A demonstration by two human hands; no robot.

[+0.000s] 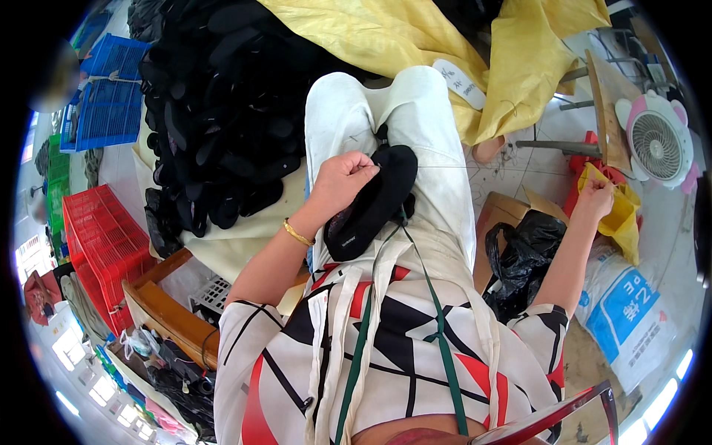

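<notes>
A black cloth shoe lies on my lap, over the white cloth covering my legs. My left hand is closed on the shoe's upper edge, thumb and fingers pinched together. From the shoe a thin, taut thread runs right, toward my right hand. That hand is held far out to the side with its fingertips pinched. Any needle in it is too small to make out. Green cords hang down my front near the shoe's heel end.
A large heap of black shoes lies at the left, beside yellow sheeting. Red and blue crates stand farther left. To the right are a cardboard box with a black plastic bag, a stool and a fan.
</notes>
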